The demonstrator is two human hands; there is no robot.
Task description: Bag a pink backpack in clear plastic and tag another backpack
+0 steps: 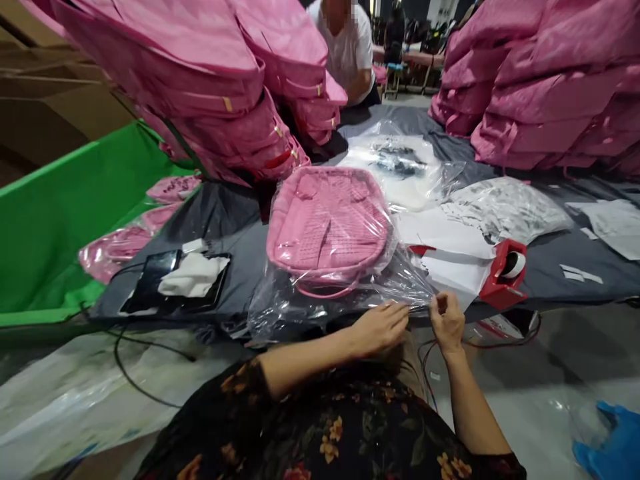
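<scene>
A pink backpack (327, 223) lies inside a clear plastic bag (300, 300) on the grey table (555, 267) in front of me. My left hand (381, 327) rests on the bag's open near edge, fingers curled and pinching the plastic. My right hand (447, 321) is just to its right, fingers pinched on the same plastic edge or a strip of tape; I cannot make out which. A red tape dispenser (503, 273) stands close to the right of my right hand.
Tall stacks of pink backpacks (200, 80) and more pink backpacks (545, 87) rise at back left and right. A person in a white shirt (350, 53) works at the far side. Loose clear bags (505, 210), a dark tablet with white cloth (175, 280), a green bin (60, 213) and cables (145, 373) surround the spot.
</scene>
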